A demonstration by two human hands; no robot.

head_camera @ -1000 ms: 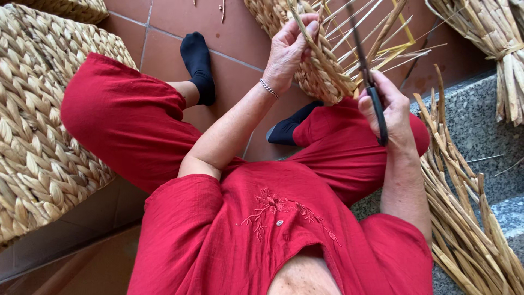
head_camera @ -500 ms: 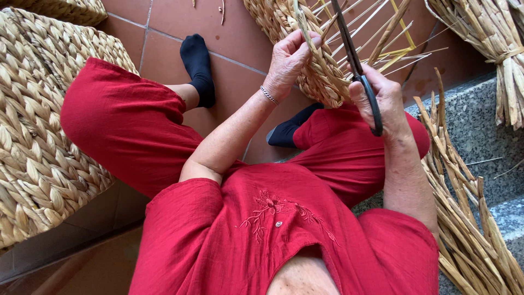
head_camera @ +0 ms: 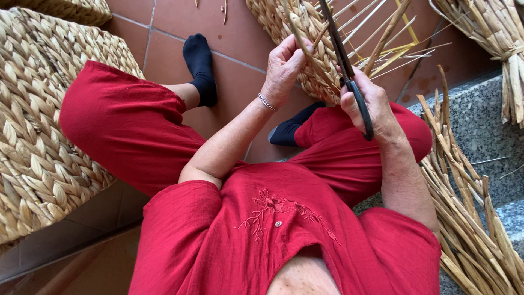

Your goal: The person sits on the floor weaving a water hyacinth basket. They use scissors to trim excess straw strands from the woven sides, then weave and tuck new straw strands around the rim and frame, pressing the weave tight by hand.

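I sit in red clothes and dark socks with a half-woven straw basket (head_camera: 284,22) resting against my knees. My left hand (head_camera: 284,68) pinches a loose straw strand (head_camera: 295,33) that sticks up from the basket's weave. My right hand (head_camera: 368,106) grips black-handled scissors (head_camera: 344,65), blades pointing up and away beside that strand. Several unwoven stakes (head_camera: 382,38) fan out from the basket to the right of the scissors.
A large woven basket (head_camera: 38,136) fills the left side. Loose straw stalks (head_camera: 464,207) lie on a grey stone step (head_camera: 480,131) at my right, and a tied straw bundle (head_camera: 496,38) leans at the top right. The floor is red tile (head_camera: 164,16).
My right hand has brought the scissors leftward, closer to my left hand and the strand it holds. My left hand has shifted slightly lower on the basket.
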